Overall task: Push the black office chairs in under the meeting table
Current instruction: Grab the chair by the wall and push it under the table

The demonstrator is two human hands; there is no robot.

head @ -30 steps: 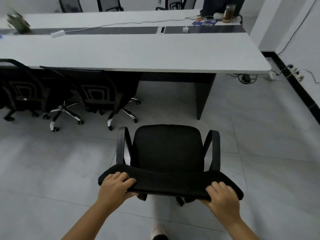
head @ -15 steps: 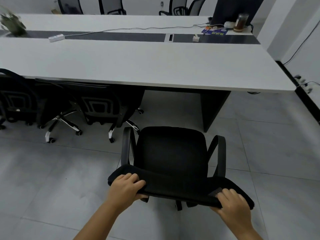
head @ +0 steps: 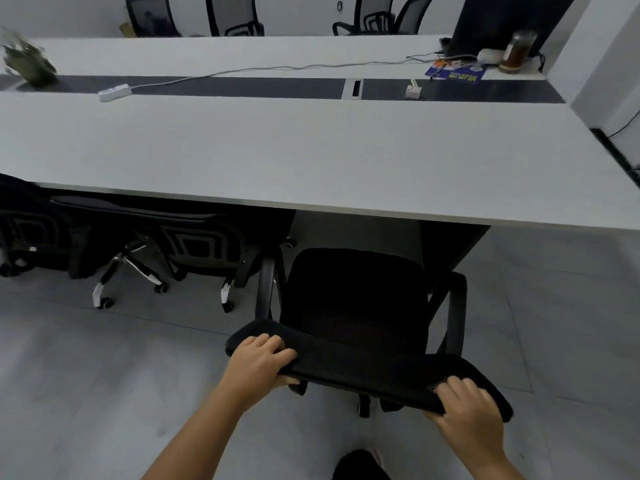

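the fingers (head: 273,344) of the left hand (head: 258,363) are curling over the top edge of the backrest of a black fabric office chair with looped plastic armrests (head: 356,306), with the thumb tucking under that edge, so the hand is gripping the backrest near its left end. the fingers (head: 460,388) of the right hand (head: 467,412) are wrapping over the same top edge near its right end and are gripping it too. both forearms are reaching forward from the bottom of the view.

the chair is standing on the grey tiled floor (head: 104,375), facing a long white meeting table with a dark strip down its middle (head: 311,150). the front of its seat is lying at about the table's near edge, while the backrest and most of the armrests are sitting out in the open. just to its left, two more black office chairs with chrome bases (head: 194,244) are sitting tucked under the table, their backs close against the near edge.

on the table a white power strip with a long grey cable (head: 114,92) is lying on the dark strip, a blurred green plant (head: 29,62) is standing at the far left, and a blue printed leaflet (head: 455,73) and a brown jar (head: 517,51) are sitting at the far right corner beside a dark monitor (head: 498,22). more mesh-backed chairs (head: 235,15) are standing beyond the table's far side.
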